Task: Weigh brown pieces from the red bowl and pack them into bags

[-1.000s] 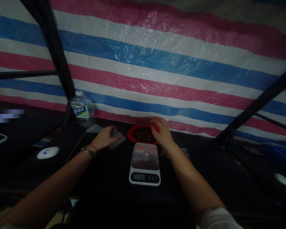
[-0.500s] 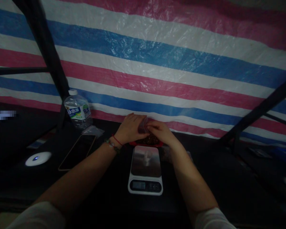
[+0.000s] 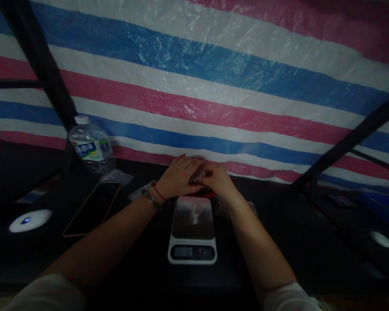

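Note:
Beyond the scale, my left hand is curled around a small clear plastic bag with something dark in or behind it. My right hand is closed at the bag's right side, thumb and fingers pressed together; whether they hold the bag's edge or its contents is hidden. Both hands are over a red tray, mostly covered from view, its dark contents barely visible. Nearest to me stands a white kitchen scale with a bare metal plate and a lit display too dim to read.
A large clear bottle stands at the left, with a plastic bag and a phone before it. Farther left lies a white oval device. A filled bag lies beside my right wrist. Striped sheeting hangs behind.
My right hand has lowered a little toward the tray, and the bag between my hands looks darker. The view has shifted slightly to the right.

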The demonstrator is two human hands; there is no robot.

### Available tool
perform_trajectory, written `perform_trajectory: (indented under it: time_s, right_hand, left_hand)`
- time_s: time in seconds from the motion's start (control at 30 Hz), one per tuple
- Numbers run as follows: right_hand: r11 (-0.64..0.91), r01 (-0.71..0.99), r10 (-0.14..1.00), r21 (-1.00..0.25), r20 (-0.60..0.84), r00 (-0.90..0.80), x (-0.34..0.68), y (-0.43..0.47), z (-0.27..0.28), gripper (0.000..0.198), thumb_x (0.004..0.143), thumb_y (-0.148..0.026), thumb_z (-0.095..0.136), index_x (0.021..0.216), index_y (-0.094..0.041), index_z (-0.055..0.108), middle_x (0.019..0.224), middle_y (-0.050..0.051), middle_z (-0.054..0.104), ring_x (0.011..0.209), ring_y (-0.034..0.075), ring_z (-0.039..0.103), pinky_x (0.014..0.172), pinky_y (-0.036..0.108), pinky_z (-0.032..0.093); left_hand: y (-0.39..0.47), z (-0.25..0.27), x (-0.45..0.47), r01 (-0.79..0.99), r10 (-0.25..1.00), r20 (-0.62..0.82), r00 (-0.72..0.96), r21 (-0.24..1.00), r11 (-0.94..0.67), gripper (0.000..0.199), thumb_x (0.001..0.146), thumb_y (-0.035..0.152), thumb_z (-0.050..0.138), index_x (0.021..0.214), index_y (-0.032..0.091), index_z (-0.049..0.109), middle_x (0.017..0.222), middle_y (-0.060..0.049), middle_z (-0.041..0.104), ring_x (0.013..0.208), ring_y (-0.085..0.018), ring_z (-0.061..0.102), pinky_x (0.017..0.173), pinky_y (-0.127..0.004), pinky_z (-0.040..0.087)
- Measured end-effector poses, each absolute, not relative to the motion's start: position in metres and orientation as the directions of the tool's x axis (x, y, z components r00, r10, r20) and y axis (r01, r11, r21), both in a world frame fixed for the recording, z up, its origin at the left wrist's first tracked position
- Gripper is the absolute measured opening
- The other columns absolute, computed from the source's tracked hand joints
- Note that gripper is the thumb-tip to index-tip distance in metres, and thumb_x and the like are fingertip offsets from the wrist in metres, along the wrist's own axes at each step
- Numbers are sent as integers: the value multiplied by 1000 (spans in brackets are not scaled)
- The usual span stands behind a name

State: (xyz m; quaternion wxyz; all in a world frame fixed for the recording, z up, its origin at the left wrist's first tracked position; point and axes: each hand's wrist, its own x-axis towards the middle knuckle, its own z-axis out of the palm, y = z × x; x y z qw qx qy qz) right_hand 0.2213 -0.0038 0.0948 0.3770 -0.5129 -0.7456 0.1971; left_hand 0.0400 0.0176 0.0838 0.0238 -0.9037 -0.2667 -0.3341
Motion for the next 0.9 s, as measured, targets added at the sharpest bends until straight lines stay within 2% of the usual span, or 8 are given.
perform_trajectory:
  time_s: [0.17,0.27,0.33,0.4,0.5,0.67,0.8,0.9]
  right_hand:
    - [419,591,908,-690,341,-245,214,-6,92,16,73,-27,73,83,-14,72,74,3,69,66,15,58,63,26,43]
    - [518,552,855,-654,422,-302,214,-4,91,13,82,-25,63,81,-15,71,79,3,70,73,16,60,71,28,46]
    - [558,515,826,-651,494,-270,218,-2,91,19,88,-25,55,84,-16,71,86,4,70,80,16,62,78,29,47]
    - [524,517,842,-677,505,-192,224,0,93,24,91,-26,49,92,-17,71,88,4,70,81,17,63,79,30,49]
    - [458,595,882,-660,420,-213,233,3,91,26,90,-21,48,103,-17,70,95,5,72,86,18,65,82,32,50]
    - [429,795,901,-429,133,-414,229,14,63,34,83,-8,53,111,-16,71,114,11,71,103,22,66,95,32,47]
    - [401,884,906,-239,-39,-422,227,24,37,36,83,-13,59,117,-15,70,120,15,68,110,26,63,97,33,45]
    - [355,917,922,-180,-94,-375,230,28,30,44,79,-20,67,123,-15,67,124,17,64,110,28,62,95,34,46]
  left_hand:
    - [18,81,36,520,473,617,629,118,-846,63,77,45,68,131,16,52,126,-14,62,119,-30,55,109,-50,34]
    - [19,80,31,540,501,614,610,140,-830,56,79,43,67,126,16,55,123,-12,63,116,-29,57,105,-46,40]
    - [21,77,24,561,534,612,583,172,-810,54,80,43,66,125,15,56,122,-12,64,114,-29,58,101,-44,43]
    - [24,71,15,594,580,605,544,211,-777,52,79,43,66,123,15,56,119,-12,65,110,-29,60,97,-43,46]
    - [27,57,-1,638,658,554,510,269,-722,47,78,41,66,117,16,59,113,-11,67,103,-28,63,92,-41,48]
    - [25,31,-19,669,733,431,526,323,-670,47,80,46,64,118,18,60,113,-10,67,100,-26,64,89,-38,49]
    - [25,23,-32,634,702,331,631,301,-712,50,80,51,63,119,18,61,113,-11,67,102,-27,64,90,-38,48]
    - [27,25,-43,550,614,245,751,284,-785,52,74,51,69,117,21,62,116,-9,67,106,-28,62,95,-39,46]
